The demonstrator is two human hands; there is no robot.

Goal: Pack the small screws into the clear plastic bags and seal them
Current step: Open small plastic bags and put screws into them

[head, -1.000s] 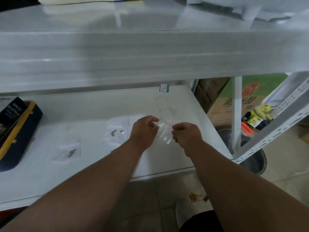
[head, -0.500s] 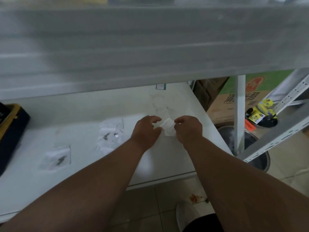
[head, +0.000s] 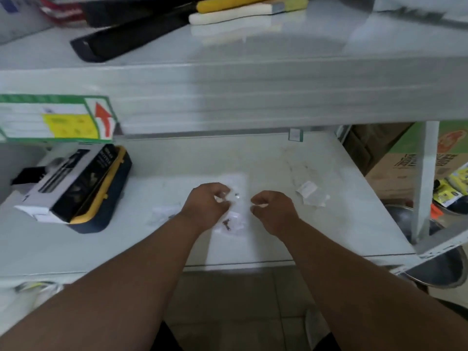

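Observation:
My left hand [head: 205,207] hovers over the white shelf [head: 342,236], its fingers curled, and seems to pinch the edge of a clear plastic bag [head: 234,182] from a pale pile. A tiny screw [head: 237,196] lies just right of its fingertips. Below it lies a clear bag holding dark screws [head: 229,224]. My right hand [head: 274,212] is beside it with curled fingers, and I see nothing in its grip. The small bag [head: 310,195] from before lies on the shelf to the right of that hand. Another bag [head: 162,214] lies left of my left wrist.
A black and yellow case with a boxed bottle on top [head: 76,188] sits at the shelf's left. The upper shelf's front edge [head: 253,97] overhangs close above. A shelf post [head: 425,178] stands at the right, with a metal basin [head: 440,269] and cardboard boxes [head: 395,163] beyond.
Both hands let go of the small clear bag, which now lies on the shelf to the right. They moved left to the pile of bags, and my head turned left and up.

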